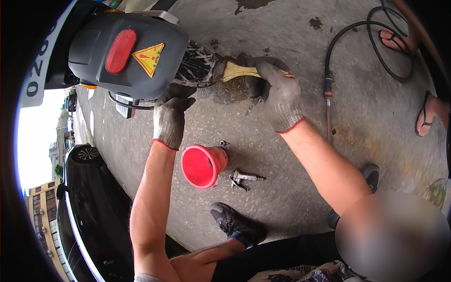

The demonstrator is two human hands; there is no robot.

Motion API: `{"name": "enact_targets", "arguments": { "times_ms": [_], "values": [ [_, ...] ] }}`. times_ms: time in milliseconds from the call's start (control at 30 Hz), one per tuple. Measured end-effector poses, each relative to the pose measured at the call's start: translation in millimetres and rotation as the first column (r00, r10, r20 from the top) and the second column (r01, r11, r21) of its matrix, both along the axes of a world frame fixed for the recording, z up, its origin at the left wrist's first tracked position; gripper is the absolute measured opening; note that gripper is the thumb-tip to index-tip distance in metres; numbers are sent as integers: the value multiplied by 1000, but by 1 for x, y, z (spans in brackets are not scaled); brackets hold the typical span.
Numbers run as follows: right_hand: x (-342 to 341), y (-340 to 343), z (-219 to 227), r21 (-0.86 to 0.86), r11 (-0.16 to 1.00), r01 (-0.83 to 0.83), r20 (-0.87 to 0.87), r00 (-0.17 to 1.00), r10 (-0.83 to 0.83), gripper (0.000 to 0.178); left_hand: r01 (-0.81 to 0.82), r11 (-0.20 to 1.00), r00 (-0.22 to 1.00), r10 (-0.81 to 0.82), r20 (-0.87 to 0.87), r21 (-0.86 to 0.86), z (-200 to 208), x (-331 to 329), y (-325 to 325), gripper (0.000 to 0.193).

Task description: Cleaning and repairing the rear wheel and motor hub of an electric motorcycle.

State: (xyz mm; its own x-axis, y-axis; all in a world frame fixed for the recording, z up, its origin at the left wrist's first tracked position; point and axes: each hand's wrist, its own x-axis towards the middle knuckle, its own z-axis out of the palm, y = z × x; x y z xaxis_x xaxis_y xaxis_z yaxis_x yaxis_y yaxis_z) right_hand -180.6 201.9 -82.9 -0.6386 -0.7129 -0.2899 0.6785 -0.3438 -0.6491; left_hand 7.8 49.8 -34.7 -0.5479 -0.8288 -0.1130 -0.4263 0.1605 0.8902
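My right hand (277, 87), in a grey work glove with a red cuff, is closed around the yellowish handle of a brush (238, 71). The brush's dark bristle end is against the foamy black tyre (197, 63) of a two-wheeler. Beside the lower edge of the dark grey rear mudguard (141, 40), my gloved left hand (170, 117) has its fingers and thumb apart. Its dark, wet-looking fingertips are close to the tyre; whether they press on it cannot be told. A red reflector (120, 51) and a yellow triangular sticker (150, 58) are on the mudguard.
Between my forearms a red bucket (220, 160) stands on the concrete, with a metal spray gun (244, 178) lying beside it. A black hose (328, 70) curls at right near another person's sandalled feet (434, 115). A black car (89, 202) is at left.
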Motion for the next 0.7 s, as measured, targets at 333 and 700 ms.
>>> {"name": "enact_targets", "arguments": {
  "times_ms": [333, 700],
  "values": [
    [-9, 14, -23, -100, 989, -106, -157, 983, 90, 21, 2, 998, 981, 11, -192, 67, 15, -1, 3, 22],
    [81, -7, 36, 498, 621, -605, -798, -39, 602, 25, 107, 993, 994, -105, -29, 48, 31, 8, -1, 27]
  ]
}}
